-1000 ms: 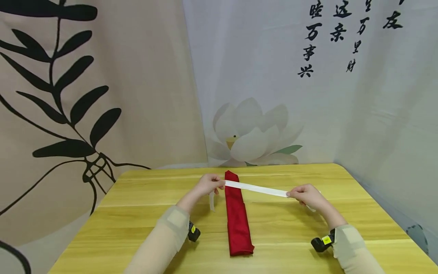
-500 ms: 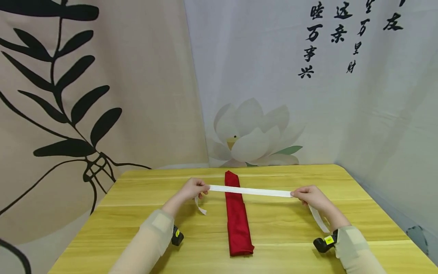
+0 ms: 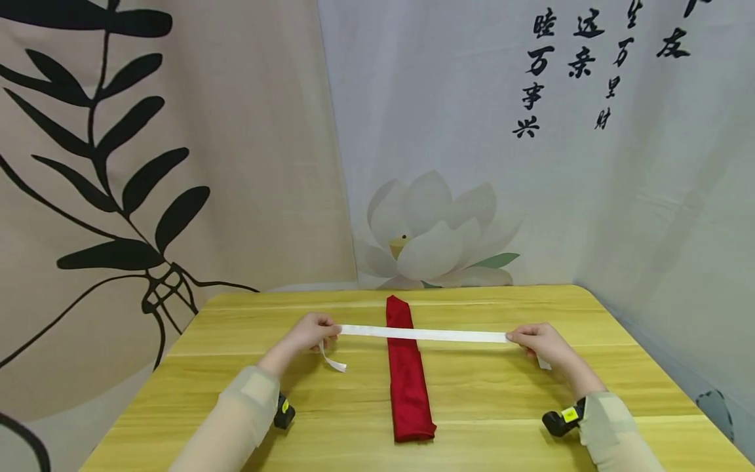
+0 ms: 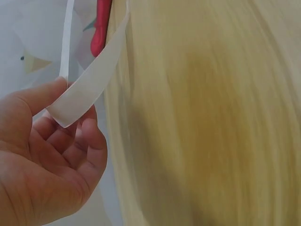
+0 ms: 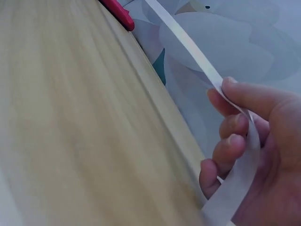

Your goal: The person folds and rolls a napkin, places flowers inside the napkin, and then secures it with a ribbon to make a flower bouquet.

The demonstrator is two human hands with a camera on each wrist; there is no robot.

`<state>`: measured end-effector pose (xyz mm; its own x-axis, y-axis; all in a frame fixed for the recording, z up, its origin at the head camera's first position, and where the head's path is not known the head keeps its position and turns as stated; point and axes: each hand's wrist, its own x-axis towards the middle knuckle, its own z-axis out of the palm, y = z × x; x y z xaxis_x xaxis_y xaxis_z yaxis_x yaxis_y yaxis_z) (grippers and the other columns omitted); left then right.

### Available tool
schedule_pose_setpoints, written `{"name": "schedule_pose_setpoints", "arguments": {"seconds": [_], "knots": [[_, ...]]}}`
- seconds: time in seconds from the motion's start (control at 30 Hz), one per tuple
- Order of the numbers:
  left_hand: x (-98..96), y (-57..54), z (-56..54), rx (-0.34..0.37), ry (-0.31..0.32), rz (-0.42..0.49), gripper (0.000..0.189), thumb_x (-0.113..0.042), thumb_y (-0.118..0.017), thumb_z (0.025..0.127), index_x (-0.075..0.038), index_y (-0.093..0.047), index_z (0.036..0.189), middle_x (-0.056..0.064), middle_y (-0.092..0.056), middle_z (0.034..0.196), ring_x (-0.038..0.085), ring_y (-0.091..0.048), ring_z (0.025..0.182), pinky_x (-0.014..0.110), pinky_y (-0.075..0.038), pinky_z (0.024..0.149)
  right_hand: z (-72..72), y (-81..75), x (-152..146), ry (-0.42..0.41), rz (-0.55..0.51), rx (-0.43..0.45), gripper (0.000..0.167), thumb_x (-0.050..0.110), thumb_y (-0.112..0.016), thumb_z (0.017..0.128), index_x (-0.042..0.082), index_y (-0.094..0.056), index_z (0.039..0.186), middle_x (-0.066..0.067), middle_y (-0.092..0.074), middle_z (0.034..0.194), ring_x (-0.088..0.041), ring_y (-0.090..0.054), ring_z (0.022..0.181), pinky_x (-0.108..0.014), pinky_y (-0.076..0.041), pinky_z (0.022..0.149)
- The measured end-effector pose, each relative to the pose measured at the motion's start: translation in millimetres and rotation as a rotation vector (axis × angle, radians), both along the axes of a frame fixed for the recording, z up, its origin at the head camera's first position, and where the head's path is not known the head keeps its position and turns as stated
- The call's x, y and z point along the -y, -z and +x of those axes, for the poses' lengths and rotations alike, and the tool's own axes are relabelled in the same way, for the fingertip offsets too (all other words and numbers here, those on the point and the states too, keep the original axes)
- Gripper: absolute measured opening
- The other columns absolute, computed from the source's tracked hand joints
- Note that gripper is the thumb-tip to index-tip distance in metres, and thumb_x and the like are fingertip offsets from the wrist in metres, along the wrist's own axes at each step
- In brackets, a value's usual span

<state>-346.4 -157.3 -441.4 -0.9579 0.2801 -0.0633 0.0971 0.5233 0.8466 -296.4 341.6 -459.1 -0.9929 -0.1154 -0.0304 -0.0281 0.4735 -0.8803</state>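
Observation:
A flat white ribbon (image 3: 448, 335) stretches nearly level between both hands, above a folded strip of red cloth (image 3: 408, 387). Thumb and fingers of my left hand (image 3: 311, 332) pinch the ribbon at the left, and a short loose tail hangs below. In the left wrist view that tail (image 4: 94, 80) curves away from the fingers. My right hand (image 3: 539, 342) pinches the other side of the ribbon between thumb and index finger. The right wrist view shows its free end (image 5: 240, 183) running down across the palm.
The red cloth lies lengthwise on a yellow wood-grain table (image 3: 483, 406), reaching close to the far edge. Behind stands a curtain (image 3: 448, 118) printed with a lotus, leaves and writing. A black wrist camera (image 3: 563, 419) sits under each sleeve cuff.
My left hand has moved left and slightly nearer, and the stretch of ribbon between the hands has grown longer. My right hand has shifted slightly right. The red cloth has stayed put.

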Motion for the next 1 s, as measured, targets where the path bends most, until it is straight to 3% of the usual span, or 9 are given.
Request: {"name": "schedule_pose_setpoints", "arguments": {"seconds": [0.2,0.33,0.57,0.77,1.0], "knots": [[12.9,3.7,-1.9,0.001,-0.028,-0.019,0.022,-0.016,-0.062,0.095,0.005,-0.065,0.091,0.013,-0.066,0.079,0.013,-0.053,0.052,0.026,-0.04,0.048,-3.5,7.7,2,0.01,-0.009,0.023,0.033,0.029,-0.065,0.093,-0.004,-0.068,0.097,0.004,-0.04,0.054,-0.009,-0.034,0.046,-0.023,-0.03,0.043],[21.7,5.2,-2.8,0.015,-0.053,-0.028,0.024,-0.018,-0.062,0.096,0.004,-0.064,0.087,0.011,-0.065,0.076,0.014,-0.055,0.053,0.025,-0.041,0.048,-5.6,8.2,6,0.062,0.031,0.051,0.034,0.032,-0.067,0.091,-0.001,-0.068,0.094,0.005,-0.036,0.052,-0.009,-0.031,0.045,-0.024,-0.03,0.043],[35.1,5.7,-3.6,0.042,-0.091,0.018,0.023,-0.016,-0.062,0.095,0.007,-0.064,0.09,0.012,-0.065,0.081,0.019,-0.062,0.058,0.03,-0.051,0.054,-12.3,4.8,16,0.06,0.175,-0.021,0.03,0.031,-0.069,0.089,0.001,-0.07,0.086,0.001,-0.047,0.064,-0.015,-0.04,0.061,-0.031,-0.036,0.058],[45.0,7.5,-5.5,0.06,-0.115,0.027,0.024,-0.016,-0.061,0.096,0.007,-0.063,0.089,0.012,-0.065,0.079,0.018,-0.061,0.059,0.029,-0.051,0.054,-22.3,5.1,18,0.087,0.136,-0.008,0.03,0.028,-0.068,0.09,-0.002,-0.067,0.085,0.003,-0.042,0.061,-0.014,-0.037,0.059,-0.03,-0.034,0.056],[58.7,10.2,-8.1,0.087,-0.167,0.05,0.022,-0.016,-0.062,0.096,0.006,-0.06,0.092,0.012,-0.064,0.079,0.018,-0.06,0.06,0.03,-0.05,0.054,-32.5,8.6,14,0.125,0.136,-0.007,0.031,0.029,-0.068,0.089,-0.001,-0.067,0.084,0.001,-0.05,0.065,-0.015,-0.04,0.061,-0.031,-0.036,0.058]]}}
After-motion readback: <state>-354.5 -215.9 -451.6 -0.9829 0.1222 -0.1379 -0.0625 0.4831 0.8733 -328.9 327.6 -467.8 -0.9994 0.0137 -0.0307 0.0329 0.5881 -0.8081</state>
